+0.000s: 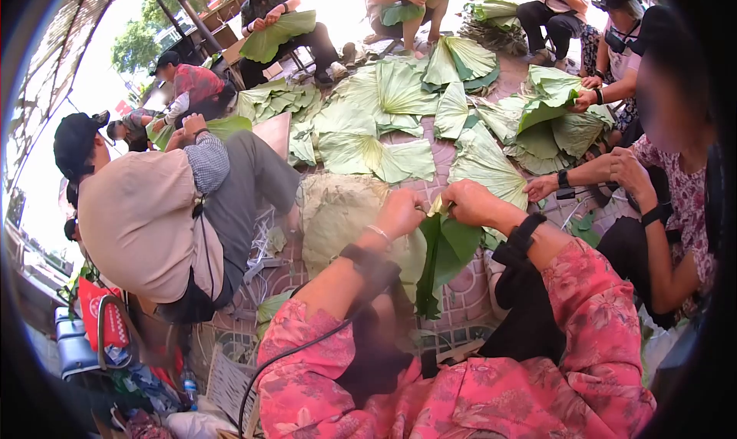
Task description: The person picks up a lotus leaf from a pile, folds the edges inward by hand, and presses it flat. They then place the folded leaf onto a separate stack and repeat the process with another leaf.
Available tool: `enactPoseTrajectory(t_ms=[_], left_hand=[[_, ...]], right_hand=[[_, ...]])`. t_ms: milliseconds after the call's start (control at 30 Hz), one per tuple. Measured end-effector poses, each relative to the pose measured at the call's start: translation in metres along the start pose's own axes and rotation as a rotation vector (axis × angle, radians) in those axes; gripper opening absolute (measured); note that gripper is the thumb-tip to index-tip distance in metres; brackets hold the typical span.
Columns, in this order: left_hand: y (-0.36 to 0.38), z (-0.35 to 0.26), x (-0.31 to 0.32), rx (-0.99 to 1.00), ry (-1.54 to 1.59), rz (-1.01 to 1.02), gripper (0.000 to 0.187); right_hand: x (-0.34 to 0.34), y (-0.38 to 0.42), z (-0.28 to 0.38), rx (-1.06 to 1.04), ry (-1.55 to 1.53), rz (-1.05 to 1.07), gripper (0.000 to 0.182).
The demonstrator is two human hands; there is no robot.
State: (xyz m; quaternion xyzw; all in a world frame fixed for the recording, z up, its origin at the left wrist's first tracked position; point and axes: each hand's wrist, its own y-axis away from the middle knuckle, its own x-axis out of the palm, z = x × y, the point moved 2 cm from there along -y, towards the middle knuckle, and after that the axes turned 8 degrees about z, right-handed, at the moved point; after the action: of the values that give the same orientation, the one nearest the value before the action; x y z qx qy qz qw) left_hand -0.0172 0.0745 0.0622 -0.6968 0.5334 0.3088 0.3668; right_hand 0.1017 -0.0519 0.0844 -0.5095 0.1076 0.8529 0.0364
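A large green lotus leaf (447, 253) hangs folded in front of my lap, its lower edge pointing down. My left hand (401, 215) pinches its top from the left, fingers closed. From the other side my right hand (470, 204) grips the same top edge, close to the left. A paler yellowish part of the leaf shows between the two hands. Behind my left forearm lies a wide, dull beige-green sheet (326, 231), perhaps a dried leaf. Just beyond my right hand a fanned pale leaf (485, 166) rests on the paving.
Many flattened lotus leaves (365, 143) cover the paved ground ahead. A seated person in a beige vest (142, 208) is close on my left. At right, another person's hand (542, 186) reaches near my right wrist. A red bag (104, 316) stands lower left.
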Motion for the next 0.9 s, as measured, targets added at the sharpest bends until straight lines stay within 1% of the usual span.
enactPoseTrajectory(t_ms=[100,200,300,400,500,600,700,800,900], left_hand=[[0.005,0.000,-0.007,-0.178,0.158,0.058,0.010],[0.012,-0.004,-0.010,-0.295,0.214,0.086,0.015],[0.016,-0.003,0.003,-0.456,0.531,0.131,0.012],[0.020,-0.011,0.012,-0.408,0.508,0.149,0.008],[0.027,-0.014,0.028,-0.525,0.684,0.218,0.013],[0.034,-0.028,0.038,-0.559,0.701,0.197,0.021],[0.044,-0.028,0.054,-0.669,0.897,0.163,0.022],[0.061,-0.013,0.075,-0.776,0.909,-0.016,0.019],[0.073,-0.001,0.083,-0.859,0.928,-0.088,0.011]], right_hand=[[0.011,-0.006,-0.017,-0.124,-0.141,-0.086,0.015],[0.011,0.000,-0.019,-0.049,-0.246,-0.097,0.015],[0.009,0.005,-0.016,0.032,-0.227,0.032,0.019],[0.036,-0.005,-0.036,0.002,-0.149,0.045,0.021],[0.057,-0.001,-0.044,0.041,-0.250,0.016,0.023],[0.073,0.002,-0.047,0.163,-0.319,0.175,0.024],[0.098,-0.001,-0.058,0.088,-0.308,0.284,0.024],[0.099,-0.002,-0.054,0.071,-0.268,0.250,0.022],[0.100,-0.006,-0.049,0.089,-0.089,0.259,0.024]])
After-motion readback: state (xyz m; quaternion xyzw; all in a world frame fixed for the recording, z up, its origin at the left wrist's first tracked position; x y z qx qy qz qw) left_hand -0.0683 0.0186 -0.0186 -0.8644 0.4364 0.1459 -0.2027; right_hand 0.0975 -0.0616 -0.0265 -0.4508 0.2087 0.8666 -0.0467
